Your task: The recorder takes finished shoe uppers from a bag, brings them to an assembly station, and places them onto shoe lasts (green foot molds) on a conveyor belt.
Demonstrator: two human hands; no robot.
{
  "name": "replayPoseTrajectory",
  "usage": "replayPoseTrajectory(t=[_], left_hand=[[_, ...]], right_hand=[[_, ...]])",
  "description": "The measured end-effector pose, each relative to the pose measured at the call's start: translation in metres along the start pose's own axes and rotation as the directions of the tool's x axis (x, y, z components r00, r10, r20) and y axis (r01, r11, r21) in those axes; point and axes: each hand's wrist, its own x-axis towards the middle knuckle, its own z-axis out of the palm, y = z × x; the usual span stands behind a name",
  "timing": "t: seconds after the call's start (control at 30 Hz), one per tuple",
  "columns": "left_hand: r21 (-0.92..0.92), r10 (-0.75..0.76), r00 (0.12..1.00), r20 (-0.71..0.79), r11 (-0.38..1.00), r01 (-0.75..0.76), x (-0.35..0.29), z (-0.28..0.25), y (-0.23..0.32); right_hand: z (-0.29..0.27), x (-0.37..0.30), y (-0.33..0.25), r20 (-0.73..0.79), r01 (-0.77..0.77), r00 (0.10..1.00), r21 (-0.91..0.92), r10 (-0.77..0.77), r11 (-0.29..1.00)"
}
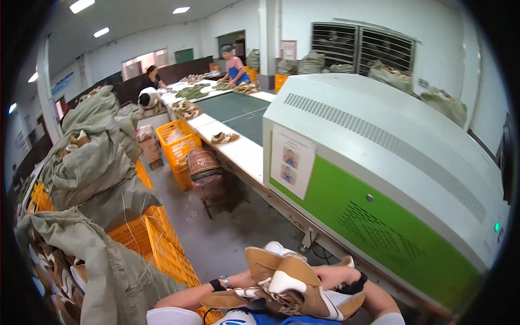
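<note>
A pile of brown-and-white shoes (295, 284) is gathered against my body in both arms, at the bottom of the view. My left hand (245, 279), below a wristwatch, reaches in from the left and disappears among the shoes. From the other side, my right hand (329, 275) presses round the bundle, with a black band at its wrist. The shoes hide the fingers of both hands. Some soles and toes point upward, and one shoe lies across my left forearm.
A large white-and-green machine (346, 200) stands at the right over a conveyor table (254, 160), with a lone shoe (224, 138) on its edge. Orange crates (176, 260) and grey-green sacks (89, 157) line the left. A stool (203, 165) stands beside the conveyor. Two people work farther back.
</note>
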Motion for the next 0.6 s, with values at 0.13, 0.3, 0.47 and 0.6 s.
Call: replayPoseTrajectory(t=[0.13, 0.3, 0.47, 0.6], left_hand=[[0.053, 0.124, 0.957, -0.261, 0.992, -0.114, -0.005, -0.059, 0.057], [0.021, -0.032, 0.892, -0.451, 0.999, 0.046, -0.034, -0.141, 0.005], [0.073, -0.041, 0.842, -0.538, 0.993, 0.095, -0.068, -0.246, -0.054], [0.1, -0.052, 0.819, -0.572, 0.986, 0.132, -0.077, -0.369, -0.035]], right_hand=[[-0.098, 0.095, 0.007, 0.21, 0.104, 0.974, -0.054, -0.09, 0.993], [-0.174, 0.246, 0.016, 0.547, 0.125, 0.831, -0.004, -0.103, 0.992], [-0.227, 0.399, 0.029, 0.655, 0.159, 0.748, -0.018, -0.108, 0.987], [-0.277, 0.508, 0.018, 0.675, 0.138, 0.729, 0.023, -0.117, 0.99]])
